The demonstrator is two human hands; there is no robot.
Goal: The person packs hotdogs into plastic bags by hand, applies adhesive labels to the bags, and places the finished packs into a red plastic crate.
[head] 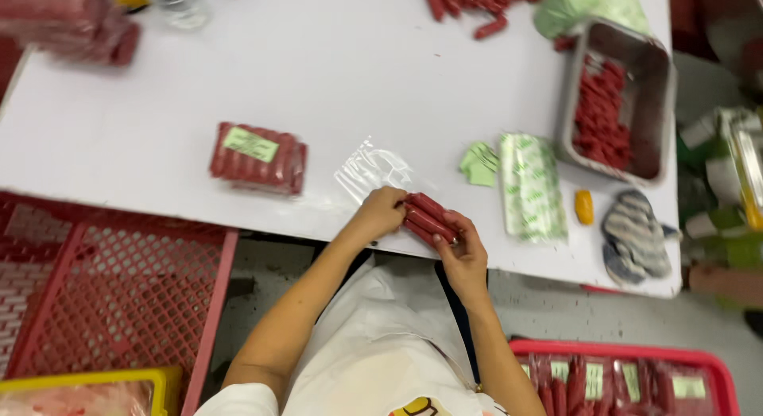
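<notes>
Sausages, short red cylinders [429, 218], bundled between left hand [380, 213] and right hand [461, 249], both pinching the stack at white table [334, 74] edge. Gathering step; next likely needs clear plastic bag [372, 171] just beside, opened.

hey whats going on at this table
A person at a white table holds a small bundle of red sausages between the left hand and right hand, beside an empty clear bag. A sealed, labelled pack of sausages lies to the left. A metal tray holds loose sausages, and green labels lie nearby.
</notes>
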